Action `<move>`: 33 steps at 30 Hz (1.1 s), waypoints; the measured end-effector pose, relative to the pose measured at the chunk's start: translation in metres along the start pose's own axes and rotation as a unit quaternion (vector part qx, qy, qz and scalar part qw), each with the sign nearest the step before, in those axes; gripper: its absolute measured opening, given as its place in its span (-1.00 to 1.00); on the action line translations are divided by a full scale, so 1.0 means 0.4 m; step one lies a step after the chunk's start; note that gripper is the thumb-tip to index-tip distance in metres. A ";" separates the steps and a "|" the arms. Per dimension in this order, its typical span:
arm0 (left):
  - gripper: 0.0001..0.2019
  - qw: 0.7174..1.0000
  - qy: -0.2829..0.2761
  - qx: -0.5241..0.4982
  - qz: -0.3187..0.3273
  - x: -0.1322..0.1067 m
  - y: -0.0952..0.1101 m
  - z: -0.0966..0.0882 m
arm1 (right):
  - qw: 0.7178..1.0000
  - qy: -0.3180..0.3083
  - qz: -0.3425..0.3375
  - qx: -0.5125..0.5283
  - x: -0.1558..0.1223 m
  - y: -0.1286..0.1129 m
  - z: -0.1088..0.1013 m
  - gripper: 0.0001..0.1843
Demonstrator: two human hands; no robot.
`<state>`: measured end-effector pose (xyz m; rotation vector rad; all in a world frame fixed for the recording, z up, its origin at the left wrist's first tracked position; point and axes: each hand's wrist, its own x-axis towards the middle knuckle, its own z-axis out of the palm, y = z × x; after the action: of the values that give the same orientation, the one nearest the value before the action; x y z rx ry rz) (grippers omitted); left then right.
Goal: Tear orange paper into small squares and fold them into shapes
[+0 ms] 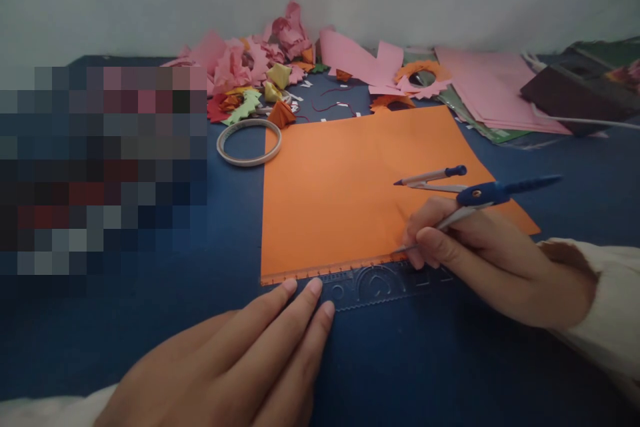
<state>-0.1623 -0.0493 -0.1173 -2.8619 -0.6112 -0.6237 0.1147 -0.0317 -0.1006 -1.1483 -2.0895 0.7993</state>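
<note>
An orange sheet of paper [345, 180] lies flat on the blue table. Along its near edge runs a clear plastic ruler [380, 283] with stencil cut-outs. My left hand [240, 353] has its fingers stretched out, their tips pressing on the ruler's left part. A blue and grey drawing compass [483, 194] is pinched in my right hand [500, 260], legs spread. One leg points down to the ruler's edge on the paper; the pencil leg sticks out to the left, above the sheet. My right fingers hide the lower leg's tip in part.
A roll of tape [249, 161] overlaps the sheet's far left corner. Crumpled pink paper [240, 63] and coloured scraps lie behind it. Pink sheets [495, 90] and a dark flat object [575, 97] sit at the back right. The left side is blurred by pixelation.
</note>
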 end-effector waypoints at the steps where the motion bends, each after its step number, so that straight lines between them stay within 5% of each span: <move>1: -0.73 1.000 -0.002 -0.001 -0.004 0.001 0.000 0.001 | 1.000 0.002 -0.003 -0.002 0.000 0.002 0.001 -0.78; 33: -0.74 0.999 0.004 -0.013 -0.041 0.002 0.008 -0.002 | 1.000 -0.005 -0.002 0.029 0.007 0.003 0.006 -0.78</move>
<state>-0.1605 -0.0521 -0.1163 -2.8694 -0.7264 -0.6610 0.1122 -0.0292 -0.1022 -1.1095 -2.0633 0.8602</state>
